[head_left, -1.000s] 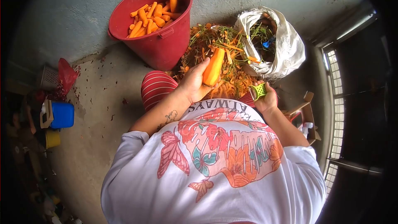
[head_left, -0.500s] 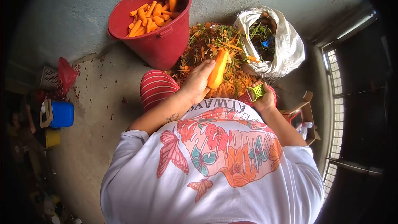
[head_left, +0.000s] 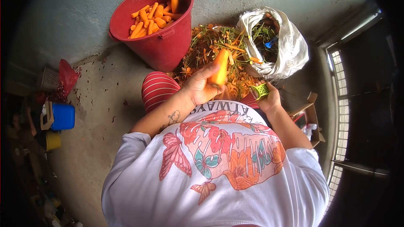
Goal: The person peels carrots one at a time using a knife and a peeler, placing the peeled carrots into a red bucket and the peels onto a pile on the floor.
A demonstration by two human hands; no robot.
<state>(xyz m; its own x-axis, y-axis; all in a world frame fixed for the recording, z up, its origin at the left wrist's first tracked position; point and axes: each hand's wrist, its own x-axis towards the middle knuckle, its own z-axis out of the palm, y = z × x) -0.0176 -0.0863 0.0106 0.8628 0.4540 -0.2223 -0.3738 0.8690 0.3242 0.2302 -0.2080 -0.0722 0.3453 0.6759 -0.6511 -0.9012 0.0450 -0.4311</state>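
My left hand [head_left: 200, 86] is closed around the lower part of a thick peeled carrot [head_left: 221, 65], which points up and away from me. Over by my right knee, my right hand [head_left: 270, 98] grips a green peeler [head_left: 261, 91], apart from the carrot. Beneath and beyond both hands spreads a heap of orange peelings and green tops [head_left: 210, 44]. A red bucket [head_left: 168, 52] holds many peeled carrots [head_left: 148, 19], one of them standing up against its rim.
A white woven sack [head_left: 294, 52] with greens inside stands open at the right of the heap. To the far left are a blue container [head_left: 63, 116] and a red bag [head_left: 67, 75]. A cardboard box [head_left: 312, 111] sits by the right wall.
My left hand has turned the carrot a little and it now stands slightly more upright. The right hand with the peeler has hardly moved.
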